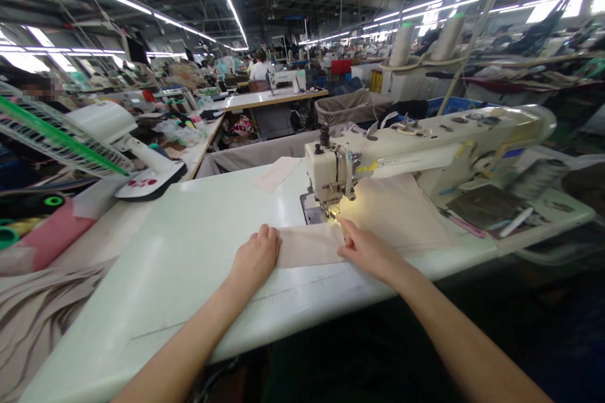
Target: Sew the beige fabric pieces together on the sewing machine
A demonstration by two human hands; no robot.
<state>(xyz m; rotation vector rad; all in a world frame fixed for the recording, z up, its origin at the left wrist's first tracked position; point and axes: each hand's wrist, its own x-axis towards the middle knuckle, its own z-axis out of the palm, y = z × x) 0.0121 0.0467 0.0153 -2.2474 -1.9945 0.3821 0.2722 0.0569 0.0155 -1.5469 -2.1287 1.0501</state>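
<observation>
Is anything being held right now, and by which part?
The left hand touches the beige cloth at its left end, the right hand its right; whether either grips or merely presses cannot be told.

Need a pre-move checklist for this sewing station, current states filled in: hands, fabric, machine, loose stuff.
1. Left hand at the pale fabric strip's left end: ok.
2. Right hand's forefinger well clear of the presser foot: not ok, very close; contact unclear.
3. Presser foot lowered: cannot tell, too small.
4. Light at the foot: ok, yellow glow visible.
5. Loose fabric piece apart from the strip: ok.
6. Pink tool away from both hands: ok.
</observation>
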